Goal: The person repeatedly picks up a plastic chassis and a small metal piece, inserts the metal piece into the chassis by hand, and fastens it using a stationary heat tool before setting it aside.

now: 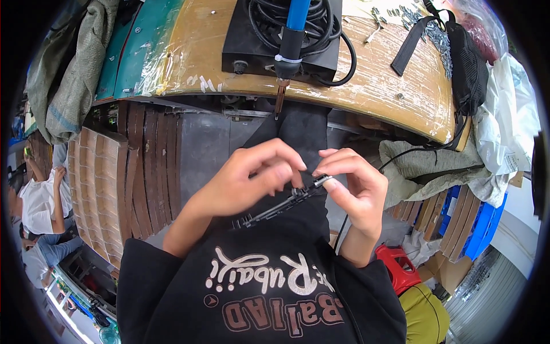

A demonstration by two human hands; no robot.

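My left hand (246, 180) and my right hand (355, 189) meet in front of my chest, over my black printed shirt. Together they hold a thin black plastic strip (281, 206) with small ribs along it. The left fingers pinch it near the middle. The right thumb and forefinger grip its upper right end, where a small light-coloured piece (322, 180) shows. The strip slants down to the left.
A curved wooden workbench (378, 86) lies ahead, carrying a black box (252, 49) with coiled cable, a blue-handled tool (291, 40) hanging over its edge, scattered small metal parts (424, 26) and a black bag (467, 63). Stacked wooden slats (109, 189) stand left. A seated person (37, 200) is far left. A red stool (398, 266) sits lower right.
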